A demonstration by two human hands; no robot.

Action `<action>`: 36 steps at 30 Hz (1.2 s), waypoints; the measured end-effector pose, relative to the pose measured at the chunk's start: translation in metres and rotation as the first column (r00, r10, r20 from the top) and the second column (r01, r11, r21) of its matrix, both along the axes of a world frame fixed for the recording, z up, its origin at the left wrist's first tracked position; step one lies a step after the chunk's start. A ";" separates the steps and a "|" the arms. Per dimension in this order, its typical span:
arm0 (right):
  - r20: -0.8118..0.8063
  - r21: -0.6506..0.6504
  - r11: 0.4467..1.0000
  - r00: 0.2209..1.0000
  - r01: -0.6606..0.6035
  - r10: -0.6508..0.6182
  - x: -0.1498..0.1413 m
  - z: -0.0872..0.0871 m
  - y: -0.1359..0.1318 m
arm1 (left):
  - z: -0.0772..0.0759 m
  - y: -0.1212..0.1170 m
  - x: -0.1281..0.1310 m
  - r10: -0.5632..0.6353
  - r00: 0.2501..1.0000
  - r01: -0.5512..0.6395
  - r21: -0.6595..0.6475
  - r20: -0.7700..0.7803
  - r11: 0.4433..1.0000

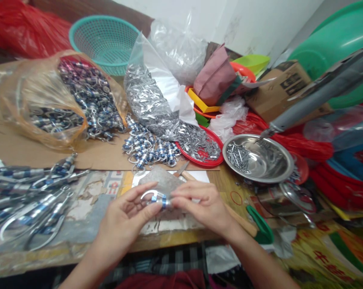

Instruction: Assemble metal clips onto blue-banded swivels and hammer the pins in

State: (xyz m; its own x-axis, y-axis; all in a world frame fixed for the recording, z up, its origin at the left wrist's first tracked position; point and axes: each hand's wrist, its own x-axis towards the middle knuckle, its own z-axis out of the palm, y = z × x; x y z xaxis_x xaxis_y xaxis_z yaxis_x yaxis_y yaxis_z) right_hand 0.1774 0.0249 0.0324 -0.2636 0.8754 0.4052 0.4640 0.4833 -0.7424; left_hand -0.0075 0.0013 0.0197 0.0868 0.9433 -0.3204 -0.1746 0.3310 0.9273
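Note:
Both my hands meet over the table's near edge, pinching one small silver clip with a blue collar [156, 199]. My left hand [127, 216] grips its curved hook end between thumb and fingers. My right hand [201, 205] pinches the blue-collared end with closed fingertips. A loose heap of the same blue and silver clips [149, 149] lies just beyond my hands. Several finished clips [31, 200] lie spread out to my left.
An orange-tinted bag of clips [63, 100] lies at back left, with a clear bag of small silver parts [157, 92] beside it. A red plate of silver parts [201, 145], a steel bowl of screws [259, 158], a grey power tool [319, 92] and a teal basket [106, 42] stand around.

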 end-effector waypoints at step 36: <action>0.477 0.353 0.894 0.875 -0.276 0.082 -0.023 -0.003 0.000 | -0.021 0.009 -0.002 -0.027 0.968 0.022 0.023 0.248 1.000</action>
